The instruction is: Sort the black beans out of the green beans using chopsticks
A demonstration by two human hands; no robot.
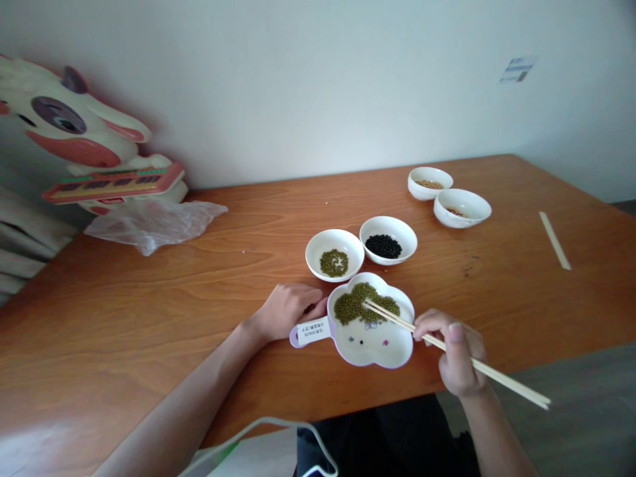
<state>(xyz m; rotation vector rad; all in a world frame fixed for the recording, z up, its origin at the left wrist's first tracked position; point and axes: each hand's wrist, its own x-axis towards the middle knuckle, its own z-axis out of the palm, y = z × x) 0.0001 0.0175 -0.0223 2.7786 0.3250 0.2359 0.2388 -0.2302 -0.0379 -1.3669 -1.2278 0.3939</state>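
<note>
My right hand (460, 351) is closed around a pair of wooden chopsticks (497, 374). Their tips touch the green mung beans (365, 301) in a cloud-shaped white plate (372, 354) with a lilac rim. A small black dot, either a bean or part of the print, shows near the plate's flower prints. My left hand (291, 308) rests on the table, its curled fingers at the plate's left edge above the labelled handle (313, 331). Just behind the plate stand a white bowl (313, 262) with some mung beans and another bowl (410, 242) holding black beans (383, 246).
Two more white bowls stand at the back right, one with tan contents (430, 184), one with reddish contents (456, 212). A pale strip (555, 240) lies farther right. At the left are a cow toy keyboard (119, 185) and a crumpled plastic bag (154, 222). A white cable (278, 422) loops at the front.
</note>
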